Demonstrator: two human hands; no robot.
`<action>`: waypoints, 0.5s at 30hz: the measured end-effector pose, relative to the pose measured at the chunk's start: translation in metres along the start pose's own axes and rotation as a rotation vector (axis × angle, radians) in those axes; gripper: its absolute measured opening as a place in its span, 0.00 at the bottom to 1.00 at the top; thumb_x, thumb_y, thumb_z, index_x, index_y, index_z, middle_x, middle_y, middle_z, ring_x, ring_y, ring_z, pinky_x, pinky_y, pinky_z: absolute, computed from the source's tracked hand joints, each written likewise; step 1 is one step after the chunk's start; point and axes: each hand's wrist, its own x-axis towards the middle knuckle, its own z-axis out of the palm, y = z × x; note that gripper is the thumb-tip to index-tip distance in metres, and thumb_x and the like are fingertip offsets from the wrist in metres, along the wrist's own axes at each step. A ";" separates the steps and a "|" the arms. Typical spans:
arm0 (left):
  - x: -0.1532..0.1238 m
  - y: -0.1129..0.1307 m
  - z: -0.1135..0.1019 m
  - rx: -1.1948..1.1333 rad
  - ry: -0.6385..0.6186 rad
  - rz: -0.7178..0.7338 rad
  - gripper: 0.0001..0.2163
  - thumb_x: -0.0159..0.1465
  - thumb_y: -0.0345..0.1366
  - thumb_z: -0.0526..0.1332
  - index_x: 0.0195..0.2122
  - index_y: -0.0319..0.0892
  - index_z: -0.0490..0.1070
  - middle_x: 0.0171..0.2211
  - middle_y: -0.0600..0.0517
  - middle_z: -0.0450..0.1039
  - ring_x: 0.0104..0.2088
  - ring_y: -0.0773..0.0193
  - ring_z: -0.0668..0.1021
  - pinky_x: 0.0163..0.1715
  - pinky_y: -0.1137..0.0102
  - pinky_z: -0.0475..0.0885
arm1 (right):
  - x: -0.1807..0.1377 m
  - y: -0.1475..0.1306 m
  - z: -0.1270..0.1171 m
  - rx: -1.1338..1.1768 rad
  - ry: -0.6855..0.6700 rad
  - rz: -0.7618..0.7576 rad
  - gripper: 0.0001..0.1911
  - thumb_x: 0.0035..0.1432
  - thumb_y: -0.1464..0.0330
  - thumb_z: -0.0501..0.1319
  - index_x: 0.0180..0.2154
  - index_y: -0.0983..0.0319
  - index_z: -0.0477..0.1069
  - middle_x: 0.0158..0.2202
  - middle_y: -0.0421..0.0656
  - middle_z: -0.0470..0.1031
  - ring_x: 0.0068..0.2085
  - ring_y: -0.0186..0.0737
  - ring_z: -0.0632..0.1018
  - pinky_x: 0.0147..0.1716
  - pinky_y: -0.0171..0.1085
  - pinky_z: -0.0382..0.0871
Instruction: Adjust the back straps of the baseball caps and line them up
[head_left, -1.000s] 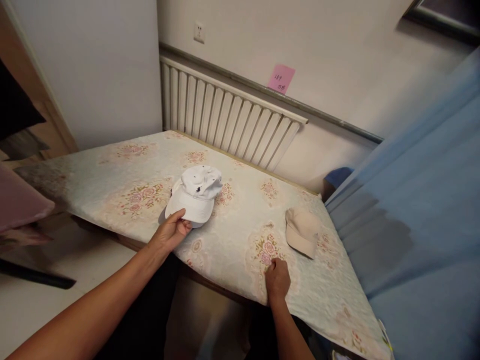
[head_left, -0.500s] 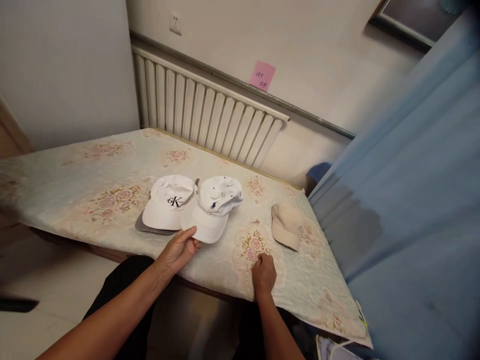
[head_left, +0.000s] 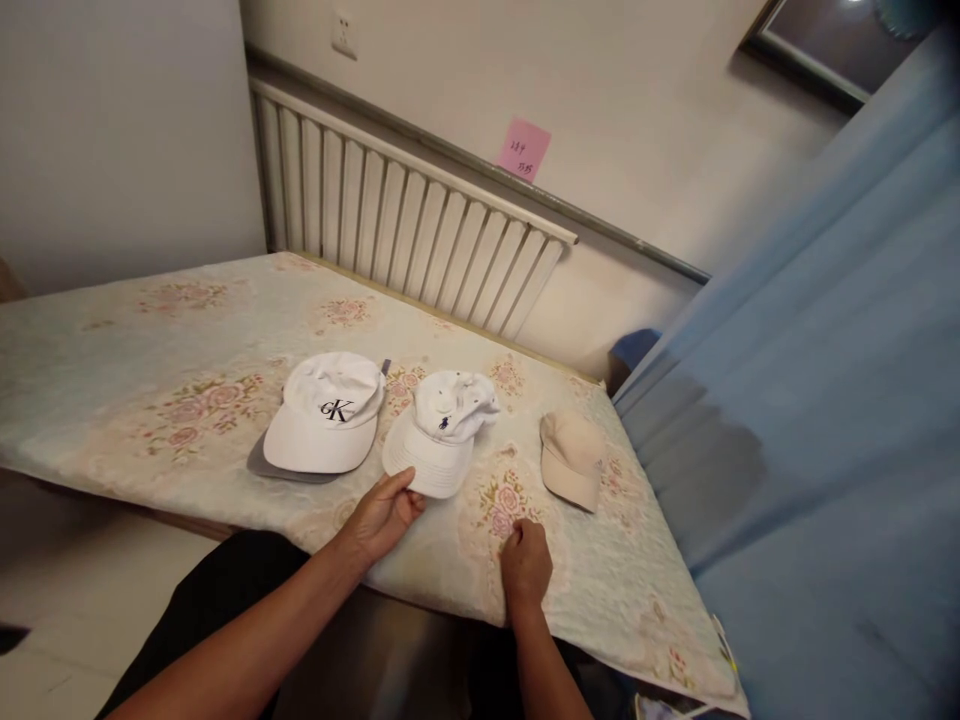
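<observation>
My left hand pinches the brim of a white baseball cap with a small dark logo on its front. To its left lies another white cap with black "CK" lettering, stacked on a cap whose grey brim shows underneath. My right hand rests closed on the floral bedding; whether anything is inside that fist is hidden. A beige cap sits beyond it, to the right, untouched.
The caps lie on a bed with a floral cover. A white radiator runs along the wall behind it. A blue curtain hangs at the right. A pink note is stuck above the radiator.
My left hand has moved right with the white cap, opening a gap between it and the "CK" cap. My right hand stays closed in about the same place.
</observation>
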 end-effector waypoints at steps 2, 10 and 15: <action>0.011 -0.003 0.004 -0.020 -0.014 -0.019 0.11 0.56 0.24 0.65 0.40 0.38 0.71 0.32 0.54 0.77 0.25 0.72 0.75 0.23 0.77 0.70 | 0.000 0.000 0.001 0.004 -0.001 0.010 0.12 0.59 0.71 0.49 0.34 0.59 0.71 0.33 0.43 0.72 0.35 0.42 0.74 0.33 0.37 0.61; 0.061 -0.009 0.002 0.015 -0.060 -0.075 0.10 0.55 0.25 0.66 0.38 0.37 0.71 0.30 0.53 0.77 0.24 0.71 0.74 0.21 0.77 0.70 | 0.004 -0.001 0.005 0.018 -0.011 0.080 0.12 0.58 0.72 0.49 0.34 0.58 0.71 0.34 0.43 0.74 0.36 0.42 0.75 0.34 0.37 0.63; 0.073 -0.011 -0.018 0.002 -0.011 -0.100 0.10 0.55 0.25 0.67 0.38 0.37 0.71 0.32 0.52 0.77 0.26 0.70 0.76 0.22 0.76 0.70 | 0.010 -0.007 0.003 0.113 -0.049 0.163 0.12 0.57 0.70 0.50 0.33 0.58 0.73 0.35 0.43 0.76 0.36 0.42 0.76 0.35 0.37 0.64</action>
